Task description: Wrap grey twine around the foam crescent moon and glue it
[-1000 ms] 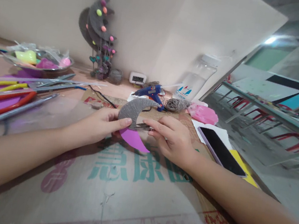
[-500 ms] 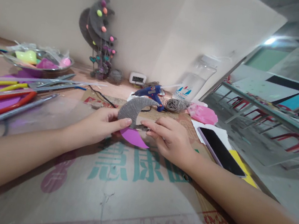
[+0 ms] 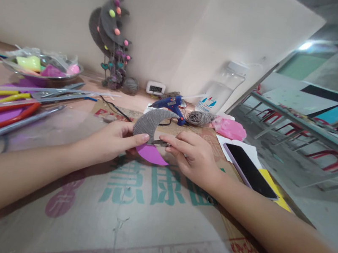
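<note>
A crescent moon cutout [image 3: 147, 125] is held up above the cardboard. Grey yarn covers its upper part, while its lower tip is bare purple [image 3: 153, 155]. My left hand [image 3: 122, 137] pinches it at the left edge, thumb in front and the other fingers behind. Close to the crescent's inner curve, my right hand [image 3: 194, 156] is closed, with thumb and forefinger pinching a short grey strand of yarn [image 3: 161, 143] that runs to the crescent. Behind the crescent lies a blue glue gun [image 3: 168, 101], beside a loose bundle of grey yarn [image 3: 200, 118].
Cardboard [image 3: 85, 211] under a clear sheet covers the tabletop. Scissors with red handles [image 3: 31, 117], a pen [image 3: 25, 123] and a metal bowl [image 3: 40, 79] stand left. A phone [image 3: 250, 170], a water bottle [image 3: 221, 88] and a pink bag [image 3: 229, 128] are right. A moon ornament [image 3: 112, 27] hangs behind.
Hardly anything differs. Both hands keep their grip on the crescent and the yarn strand, and the purple tip sits very slightly higher.
</note>
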Available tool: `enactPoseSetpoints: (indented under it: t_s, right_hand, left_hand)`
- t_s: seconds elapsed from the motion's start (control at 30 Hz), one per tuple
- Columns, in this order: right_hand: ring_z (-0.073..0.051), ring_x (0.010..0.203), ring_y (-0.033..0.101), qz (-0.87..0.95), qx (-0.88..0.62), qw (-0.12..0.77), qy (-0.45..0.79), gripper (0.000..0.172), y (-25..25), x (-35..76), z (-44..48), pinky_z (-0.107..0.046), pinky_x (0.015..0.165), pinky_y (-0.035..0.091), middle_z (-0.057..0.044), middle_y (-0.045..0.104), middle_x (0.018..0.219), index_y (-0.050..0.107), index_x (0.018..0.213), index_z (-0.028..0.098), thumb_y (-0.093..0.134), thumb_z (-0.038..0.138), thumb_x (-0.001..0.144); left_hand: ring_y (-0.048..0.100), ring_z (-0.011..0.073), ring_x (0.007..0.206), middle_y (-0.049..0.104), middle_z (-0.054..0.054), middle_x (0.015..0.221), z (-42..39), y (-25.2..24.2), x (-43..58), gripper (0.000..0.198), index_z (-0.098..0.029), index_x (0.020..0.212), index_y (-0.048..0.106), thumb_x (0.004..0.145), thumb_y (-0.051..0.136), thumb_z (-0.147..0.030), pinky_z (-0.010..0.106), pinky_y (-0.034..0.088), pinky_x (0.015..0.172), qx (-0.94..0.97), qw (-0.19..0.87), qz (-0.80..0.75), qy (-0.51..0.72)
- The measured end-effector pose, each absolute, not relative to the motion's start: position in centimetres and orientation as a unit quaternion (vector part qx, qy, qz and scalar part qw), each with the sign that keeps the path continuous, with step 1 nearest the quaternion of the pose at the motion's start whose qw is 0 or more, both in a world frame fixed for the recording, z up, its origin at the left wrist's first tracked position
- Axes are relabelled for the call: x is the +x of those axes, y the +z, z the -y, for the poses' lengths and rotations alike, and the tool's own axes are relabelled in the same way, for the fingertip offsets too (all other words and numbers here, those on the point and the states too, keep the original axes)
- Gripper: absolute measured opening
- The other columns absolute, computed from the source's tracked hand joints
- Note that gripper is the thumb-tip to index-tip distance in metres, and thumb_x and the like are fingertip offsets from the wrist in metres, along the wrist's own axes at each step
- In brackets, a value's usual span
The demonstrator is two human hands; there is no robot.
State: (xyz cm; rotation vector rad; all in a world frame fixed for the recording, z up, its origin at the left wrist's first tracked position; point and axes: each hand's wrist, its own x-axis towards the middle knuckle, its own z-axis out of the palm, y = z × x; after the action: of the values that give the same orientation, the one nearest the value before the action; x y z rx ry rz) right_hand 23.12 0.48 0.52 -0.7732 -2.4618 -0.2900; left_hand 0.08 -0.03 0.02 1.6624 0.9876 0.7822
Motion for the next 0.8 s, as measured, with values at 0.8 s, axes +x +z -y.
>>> enactPoseSetpoints:
  t_s: [0.8]
  right_hand:
    - [-0.014, 0.066, 0.048, 0.912, -0.274, 0.28, -0.123, 0.028, 0.46, 23.33, -0.53, -0.027, 0.06, 0.037, -0.003, 0.052, 0.07, 0.061, 0.112, 0.016, 0.045, 0.024, 0.09]
  left_hand:
    - [0.041, 0.0074, 0.048, 0.048, -0.005, 0.054, 0.37, 0.53, 0.51, 0.03, -0.015, 0.064, 0.052, 0.079, 0.056, -0.041, 0.019, 0.031, 0.045, 0.647, 0.538, -0.416, 0.345]
